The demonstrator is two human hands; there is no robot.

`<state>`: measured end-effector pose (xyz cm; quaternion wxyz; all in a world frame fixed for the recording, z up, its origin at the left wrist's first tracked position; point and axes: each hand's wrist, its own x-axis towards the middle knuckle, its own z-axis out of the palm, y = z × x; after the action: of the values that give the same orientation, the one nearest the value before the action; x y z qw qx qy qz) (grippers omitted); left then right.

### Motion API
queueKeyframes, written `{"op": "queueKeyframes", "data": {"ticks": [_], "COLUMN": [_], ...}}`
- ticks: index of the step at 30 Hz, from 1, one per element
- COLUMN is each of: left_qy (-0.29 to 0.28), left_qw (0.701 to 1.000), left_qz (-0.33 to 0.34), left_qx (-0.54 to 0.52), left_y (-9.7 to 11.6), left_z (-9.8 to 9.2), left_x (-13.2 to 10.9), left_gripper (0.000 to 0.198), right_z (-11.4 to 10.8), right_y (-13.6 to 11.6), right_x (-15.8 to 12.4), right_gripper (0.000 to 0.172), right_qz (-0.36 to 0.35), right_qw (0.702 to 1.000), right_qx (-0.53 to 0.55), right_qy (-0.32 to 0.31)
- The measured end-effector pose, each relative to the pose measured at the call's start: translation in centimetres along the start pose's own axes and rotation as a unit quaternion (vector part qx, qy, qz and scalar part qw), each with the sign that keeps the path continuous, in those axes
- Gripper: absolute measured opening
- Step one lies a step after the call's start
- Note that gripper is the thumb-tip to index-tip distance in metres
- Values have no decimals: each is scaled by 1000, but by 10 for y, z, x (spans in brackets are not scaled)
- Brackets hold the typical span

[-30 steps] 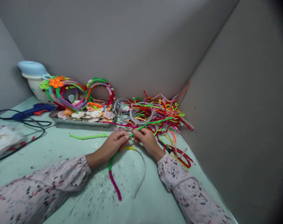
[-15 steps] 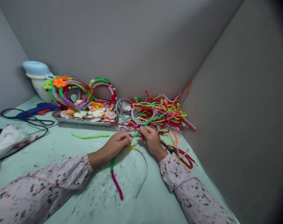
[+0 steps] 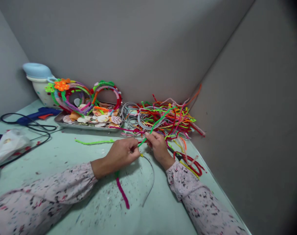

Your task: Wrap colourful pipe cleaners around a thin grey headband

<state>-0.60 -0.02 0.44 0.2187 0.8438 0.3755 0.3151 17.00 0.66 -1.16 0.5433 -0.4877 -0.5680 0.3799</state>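
Observation:
My left hand (image 3: 125,150) is closed round the top of a headband, and its fist hides that part. One leg of the headband (image 3: 123,194) is wrapped in magenta with green above it. The other leg is bare grey, with a bit of yellow wrap by my fingers. Between thumb and fingers, my right hand (image 3: 158,147) pinches a green pipe cleaner (image 3: 161,118). One end of this pipe cleaner runs into the left fist; its free end points up and right over the pile.
Behind my hands lie a heap of coloured pipe cleaners (image 3: 180,117) and coiled grey wire. A metal tray (image 3: 89,128) holds shells and wrapped headbands. Red-handled scissors (image 3: 193,168) lie at right. At left are a blue glue gun (image 3: 38,116), its black cable and a plastic bag (image 3: 12,143).
My left hand has turned over and shifted slightly right on the headband, covering more of the yellow wrap. The free end of the green pipe cleaner has swung up and left.

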Motion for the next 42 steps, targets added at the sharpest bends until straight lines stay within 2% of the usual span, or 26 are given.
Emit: {"op": "queueKeyframes", "data": {"ticks": [6,10,15,19,21,30,38,42], "left_qy": [25,44,44,11,-2,-66,-72,-61], "left_qw": [992,991,996,960,941,910,921,962], "left_qz": [54,58,-48,-138,-159,-186,-172,-122], "left_qx": [112,112,-63,-244,-300,-363,-342,-235], "left_y": [-1,0,0,-4,-7,-10,-5,-2], "left_z": [0,0,-1,0,2,6,3,3], "left_x": [-1,-1,-2,1,2,4,3,3], "left_gripper": [13,13,21,34,38,32,32,29], "right_z": [1,1,-3,-5,-4,-3,-2,-2], "right_y": [1,4,5,4,3,5,3,5], "right_x": [-1,0,3,4,3,1,0,1], "right_gripper": [38,39,37,35,35,35,35,36], "right_qz": [8,7,6,-10,-17,-36,-34,-4], "right_qw": [1000,1000,1000,999,1000,999,999,999], "right_qx": [10,14,25,31,25,-4,1,41], "right_qy": [4,12,4,8,8,10,15,9]}}
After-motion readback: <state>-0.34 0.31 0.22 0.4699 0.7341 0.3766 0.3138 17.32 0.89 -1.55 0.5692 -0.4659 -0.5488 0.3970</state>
